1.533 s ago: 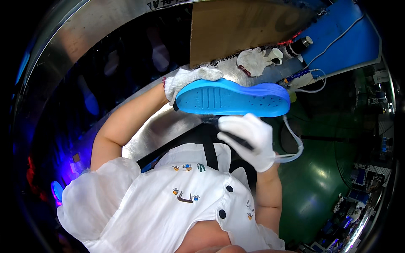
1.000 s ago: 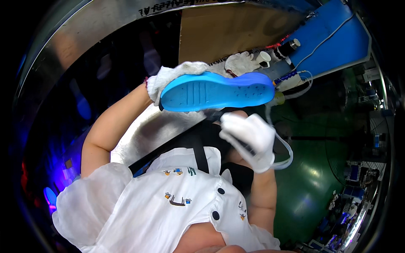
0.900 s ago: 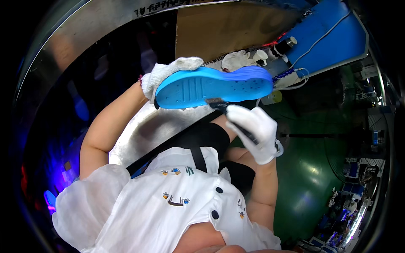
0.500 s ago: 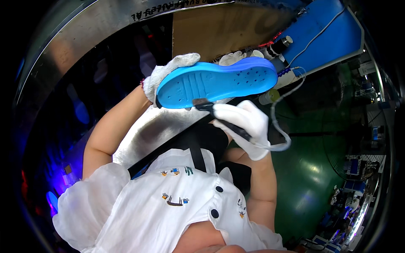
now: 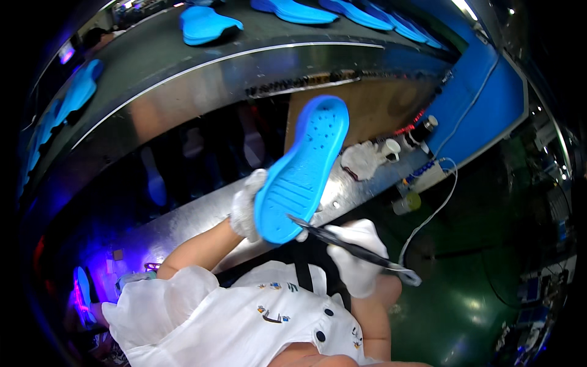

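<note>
Above the lap, blue sole point(image 5: 302, 174) now tilted upright in left hand point(image 5: 246, 205), right hand point(image 5: 356, 260) clutching dark tool point(image 5: 348, 248).

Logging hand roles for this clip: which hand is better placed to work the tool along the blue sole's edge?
Probably the right hand: it holds the thin dark tool, tip at the blue sole's heel. The left hand is busy gripping that sole.

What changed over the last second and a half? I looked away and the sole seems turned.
The left hand swung the blue sole from lying crosswise to standing nearly on end, toe up. The right hand brought its thin dark tool to the sole's heel edge. Both gloved hands kept their grip.
</note>
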`<action>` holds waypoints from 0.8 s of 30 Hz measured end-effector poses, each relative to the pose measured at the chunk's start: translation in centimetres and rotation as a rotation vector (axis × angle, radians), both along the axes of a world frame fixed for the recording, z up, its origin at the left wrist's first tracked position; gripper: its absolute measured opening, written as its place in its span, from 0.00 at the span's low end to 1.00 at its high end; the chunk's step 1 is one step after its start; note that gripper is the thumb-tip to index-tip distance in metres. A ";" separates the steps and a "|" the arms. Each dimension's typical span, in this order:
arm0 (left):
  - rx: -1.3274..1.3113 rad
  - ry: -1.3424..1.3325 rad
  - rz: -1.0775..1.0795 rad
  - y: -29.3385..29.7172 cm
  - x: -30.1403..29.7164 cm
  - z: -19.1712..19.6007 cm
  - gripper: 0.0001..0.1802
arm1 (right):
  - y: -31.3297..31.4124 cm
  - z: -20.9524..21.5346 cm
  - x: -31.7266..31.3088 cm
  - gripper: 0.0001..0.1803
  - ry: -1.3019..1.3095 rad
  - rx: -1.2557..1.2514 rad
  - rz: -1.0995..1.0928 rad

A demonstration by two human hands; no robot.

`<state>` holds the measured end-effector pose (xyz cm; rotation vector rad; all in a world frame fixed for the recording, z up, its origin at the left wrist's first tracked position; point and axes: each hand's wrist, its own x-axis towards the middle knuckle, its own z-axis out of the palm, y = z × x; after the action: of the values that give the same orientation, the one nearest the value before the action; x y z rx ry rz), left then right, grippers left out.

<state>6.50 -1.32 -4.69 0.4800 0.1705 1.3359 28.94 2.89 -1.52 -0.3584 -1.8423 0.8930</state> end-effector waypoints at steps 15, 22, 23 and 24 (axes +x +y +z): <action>0.528 -2.719 -1.531 -7.6 -19.4 22.7 0.28 | 1.2 -3.8 0.4 0.13 0.171 -0.368 0.005; 0.747 -2.584 -1.485 -16.6 -25.5 20.1 0.17 | 0.8 -4.5 -0.9 0.12 0.138 -0.466 -0.012; 0.633 -2.617 -1.845 -16.0 -25.0 19.1 0.18 | 1.0 -4.6 -0.9 0.11 0.183 -0.589 -0.020; 0.682 -2.616 -2.268 -14.8 -23.2 17.7 0.17 | 1.3 -4.8 -0.9 0.11 0.231 -0.671 -0.071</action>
<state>-16.74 -16.09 13.04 1.1181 3.1024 1.5873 28.00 4.20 -6.32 -0.6946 -1.2720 1.4282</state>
